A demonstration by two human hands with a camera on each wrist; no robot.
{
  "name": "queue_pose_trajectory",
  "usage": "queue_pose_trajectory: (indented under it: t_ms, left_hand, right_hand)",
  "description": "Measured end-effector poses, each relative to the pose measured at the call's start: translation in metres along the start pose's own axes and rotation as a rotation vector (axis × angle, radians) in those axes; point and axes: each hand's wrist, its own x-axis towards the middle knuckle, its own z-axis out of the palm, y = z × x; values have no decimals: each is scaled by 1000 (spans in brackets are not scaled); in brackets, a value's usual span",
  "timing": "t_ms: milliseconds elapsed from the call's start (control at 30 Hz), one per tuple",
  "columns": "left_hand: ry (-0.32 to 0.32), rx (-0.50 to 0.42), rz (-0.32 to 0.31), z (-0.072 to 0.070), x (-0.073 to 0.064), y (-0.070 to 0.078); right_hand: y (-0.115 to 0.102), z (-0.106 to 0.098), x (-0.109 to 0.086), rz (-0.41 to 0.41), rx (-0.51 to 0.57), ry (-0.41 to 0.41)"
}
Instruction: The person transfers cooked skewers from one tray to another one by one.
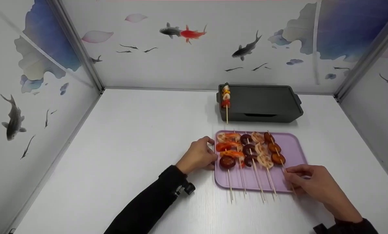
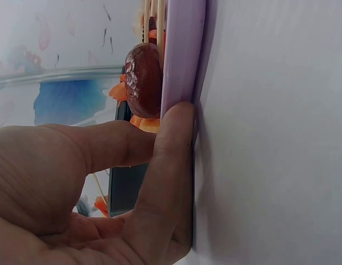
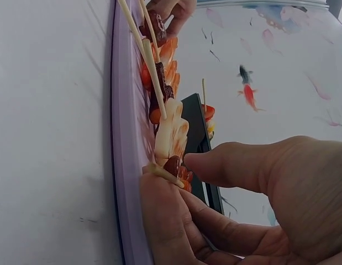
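A purple tray (image 1: 291, 143) lies on the white table bearing several skewers. My left hand (image 1: 198, 155) holds the tray's left edge, thumb and forefinger at the rim in the left wrist view. Nearest it is a skewer with a glossy brown round piece (image 2: 144, 80). At the tray's right side my right hand (image 1: 314, 182) pinches the stick of the rightmost skewer (image 1: 278, 158), which carries browned round pieces. Between them lie skewers of orange shrimp-like pieces (image 1: 229, 146), dark brown pieces (image 1: 249, 149) and pale curled pieces (image 1: 264, 161). Their sticks overhang the tray's front edge.
Behind the tray stands a black tabletop grill (image 1: 262, 100). One skewer (image 1: 226, 97) with red, white and yellow pieces lies at its left end, its stick pointing to the front. White panels (image 1: 181, 65) with painted fish enclose the table at the back and sides.
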Motion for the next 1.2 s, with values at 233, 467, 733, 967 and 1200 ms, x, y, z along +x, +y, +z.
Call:
queue_pose_trajectory:
  t_ms: [233,467,733,967,1200]
  left_hand:
    - [0,-14,1,0,0,-1]
    - [-3,-7,-1,0,1,-1]
    - [4,-3,-9,1,1,-2]
    - [2,-10,6,1,0,-2]
    - [-1,-8,13,1,0,-1]
  right_hand:
    - [1,-1,2,2,-13,26]
    - [0,-2,2,10,-43,49]
    - [-4,-5,1,-14,-77,72]
    - [-7,-7,-1,-67,-131,106]
    - [-11,-8,-1,-145,-180,145]
